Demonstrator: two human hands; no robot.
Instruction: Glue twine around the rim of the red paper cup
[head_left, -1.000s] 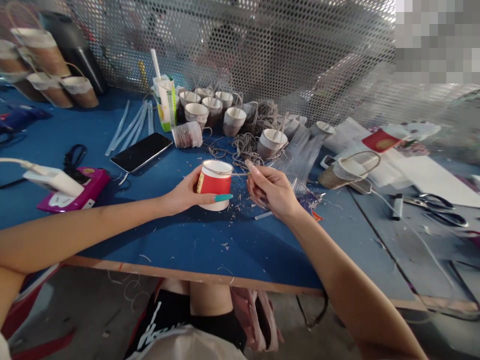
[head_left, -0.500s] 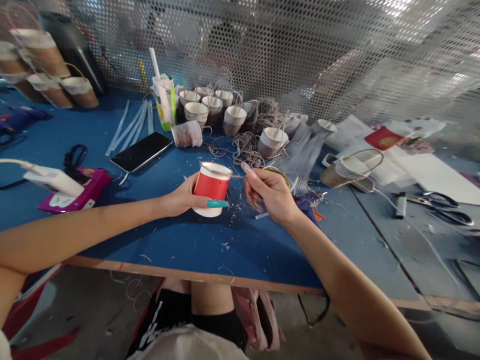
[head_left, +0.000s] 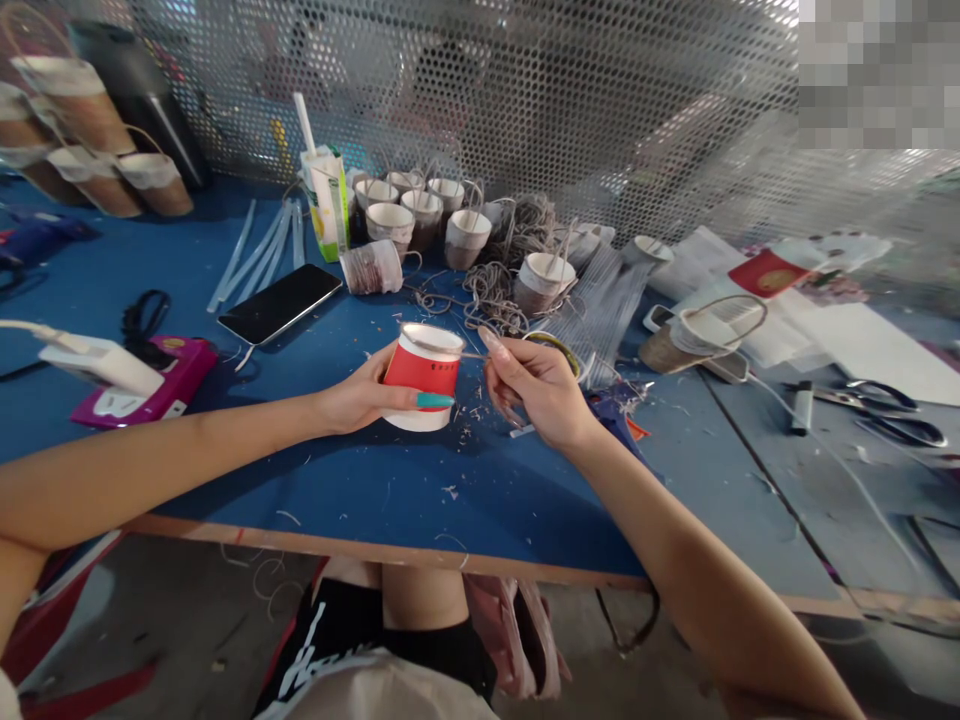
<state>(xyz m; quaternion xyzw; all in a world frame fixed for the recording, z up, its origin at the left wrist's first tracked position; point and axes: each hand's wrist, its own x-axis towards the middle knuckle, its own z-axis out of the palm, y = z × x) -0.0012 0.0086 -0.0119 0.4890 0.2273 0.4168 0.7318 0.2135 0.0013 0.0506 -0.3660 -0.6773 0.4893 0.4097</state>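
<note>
My left hand [head_left: 367, 390] is wrapped around a paper cup [head_left: 421, 378] with a red band, held tilted just above the blue tabletop. A thin brown-grey cord [head_left: 474, 356] runs from near the cup's rim to my right hand [head_left: 529, 385], which pinches it between thumb and forefinger to the right of the cup. How the cord is fixed to the cup cannot be made out. Behind my right hand lies a heap of loose grey cord [head_left: 495, 300]. A blue glue gun [head_left: 619, 415], partly hidden, rests beside my right wrist.
Several cord-wrapped cups [head_left: 421, 210] stand at the back by a drink carton [head_left: 326, 205]. A phone [head_left: 281, 303] and a magenta power strip [head_left: 161, 385] lie left. Clear glue sticks [head_left: 600, 300] lie behind my right hand. Scissors [head_left: 877, 400] lie at right; a perforated metal screen [head_left: 525, 100] stands behind.
The cup has turned slightly in my left hand, bringing more of the dark print on its red band into view. My right hand keeps its pinch on the cord, nearly in place.
</note>
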